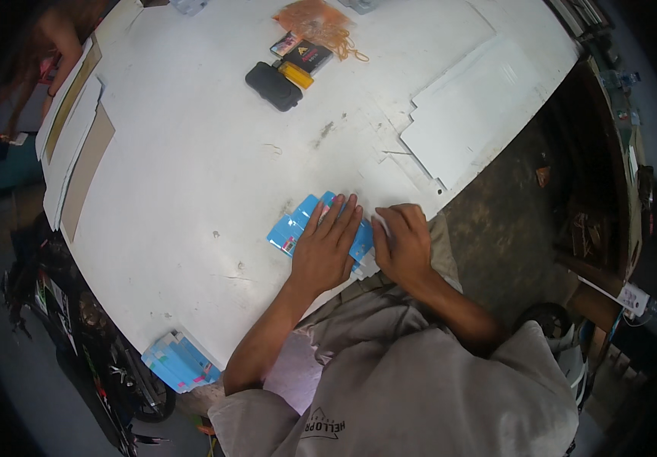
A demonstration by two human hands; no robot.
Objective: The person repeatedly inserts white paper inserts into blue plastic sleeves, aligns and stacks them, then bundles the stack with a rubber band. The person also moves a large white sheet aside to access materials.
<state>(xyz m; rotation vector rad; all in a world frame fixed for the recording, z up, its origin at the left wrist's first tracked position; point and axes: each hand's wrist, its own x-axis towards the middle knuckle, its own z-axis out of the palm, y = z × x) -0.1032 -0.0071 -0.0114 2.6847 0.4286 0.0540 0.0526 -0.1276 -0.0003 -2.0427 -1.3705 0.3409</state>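
A flat blue carton blank [284,233] with stepped flaps lies near the front edge of the white table. My left hand [327,247] rests flat on it, fingers stretched out and pointing away from me, covering its middle. At the blank's right end is my right hand [403,242], its fingers curled in and the thumb close to the blank's edge. Whatever those fingers pinch, if anything, is too small to make out. A pale flap [366,265] of the blank shows below, between the two hands.
Blue folded cartons [180,362] sit at the table's near left corner. Farther off lie a dark grey case [274,86], a yellow lighter [296,75] and an orange plastic bag [313,21]. White card sheets [473,107] lie right, grey-white boards [77,152] left, near another person's arm [62,57].
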